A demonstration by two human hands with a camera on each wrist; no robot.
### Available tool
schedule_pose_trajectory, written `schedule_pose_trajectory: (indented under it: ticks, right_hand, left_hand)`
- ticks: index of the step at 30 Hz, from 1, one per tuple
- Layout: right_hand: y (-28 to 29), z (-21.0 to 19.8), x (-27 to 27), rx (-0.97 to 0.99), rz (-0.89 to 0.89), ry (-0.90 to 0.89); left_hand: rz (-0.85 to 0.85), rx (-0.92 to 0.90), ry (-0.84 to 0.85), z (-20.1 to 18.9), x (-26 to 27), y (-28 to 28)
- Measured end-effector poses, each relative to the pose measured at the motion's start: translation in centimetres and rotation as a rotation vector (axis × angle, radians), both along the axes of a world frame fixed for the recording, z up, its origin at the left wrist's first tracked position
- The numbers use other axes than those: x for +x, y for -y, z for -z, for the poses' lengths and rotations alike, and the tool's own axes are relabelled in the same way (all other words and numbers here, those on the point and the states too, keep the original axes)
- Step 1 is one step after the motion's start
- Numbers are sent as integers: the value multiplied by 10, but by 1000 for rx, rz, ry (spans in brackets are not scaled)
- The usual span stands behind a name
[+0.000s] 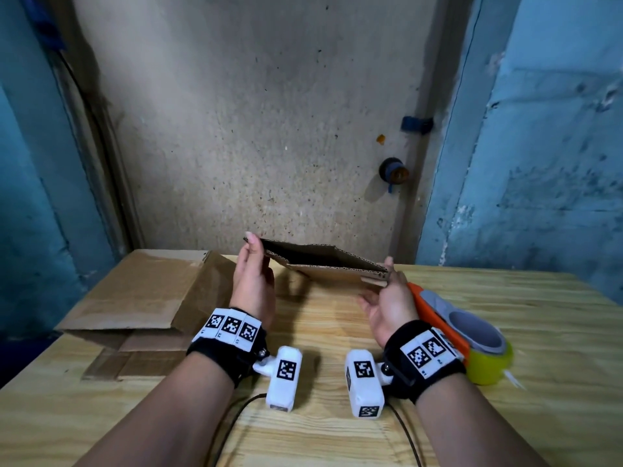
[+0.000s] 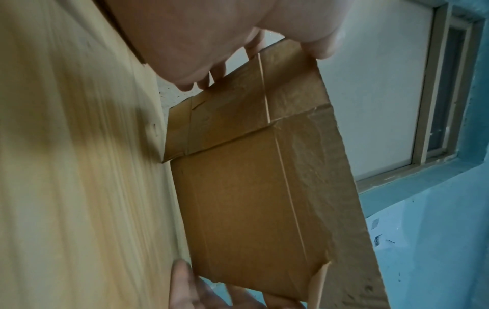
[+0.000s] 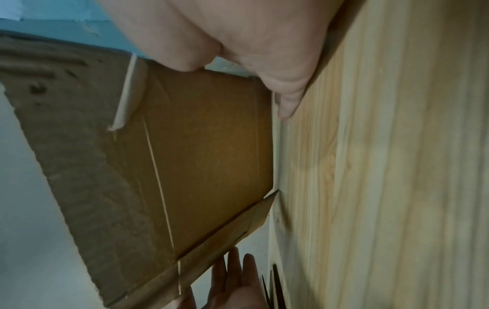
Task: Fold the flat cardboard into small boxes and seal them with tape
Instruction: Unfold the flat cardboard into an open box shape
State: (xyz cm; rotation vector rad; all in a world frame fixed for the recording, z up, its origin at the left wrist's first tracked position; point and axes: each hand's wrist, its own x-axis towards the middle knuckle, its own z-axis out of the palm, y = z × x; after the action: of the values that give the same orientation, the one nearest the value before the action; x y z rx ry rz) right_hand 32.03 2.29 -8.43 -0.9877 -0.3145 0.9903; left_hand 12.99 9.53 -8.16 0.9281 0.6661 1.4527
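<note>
Grip: both my hands hold one flattened cardboard box blank (image 1: pixel 323 264) by its two end creases, above the wooden table (image 1: pixel 337 332).
Left hand: my left hand (image 1: pixel 251 284) has straight fingers laid along the left crease, thumb at the top edge; more a press than a clamp.
Right hand: my right hand (image 1: pixel 387 305) cups the right crease from below with nearly straight fingers; whether the thumb pinches the edge I cannot tell.
Blank: slightly popped open into a thin diamond, its dark hollow showing at the top; old clear tape crosses its lower panels in the wrist views.
Step, as I judge it: squeezing the creases inward to open the sleeve into a square tube; flaps not yet folded.
Tape: the orange tape dispenser (image 1: pixel 448 325) with its yellow-green roll (image 1: pixel 488 365) lies just right of my right wrist, untouched.
Other stock: larger flattened cardboard (image 1: pixel 135 298) lies to my left.
Risk 1: with both hands only pressing, the blank could slip out sideways and drop.
Risk 2: uneven pressure may buckle a panel off its score line.
Risk 3: old tape may hold the flaps shut and tear the paper face.
</note>
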Motion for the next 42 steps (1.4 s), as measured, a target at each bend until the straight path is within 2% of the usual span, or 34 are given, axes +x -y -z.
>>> schedule_pose_trajectory:
  ticks: [4, 7, 15, 22, 34, 38, 42]
  right_hand:
    - [8, 1, 0, 2, 7, 346]
    - [13, 1, 1, 39, 2, 417]
    - [9, 5, 1, 79, -2, 409]
    - [7, 8, 2, 190, 69, 294]
    - [3, 12, 5, 181, 50, 275]
    - [6, 9, 0, 120, 63, 259]
    - [12, -2, -5, 120, 95, 161]
  left_hand:
    - [54, 3, 30, -4, -2, 6]
    - [70, 5, 47, 0, -2, 5]
    - [63, 17, 32, -4, -1, 14]
    - [86, 61, 68, -2, 2, 18]
    - [96, 76, 93, -4, 3, 17]
    - [80, 79, 72, -2, 3, 16]
    - [108, 69, 88, -1, 4, 13]
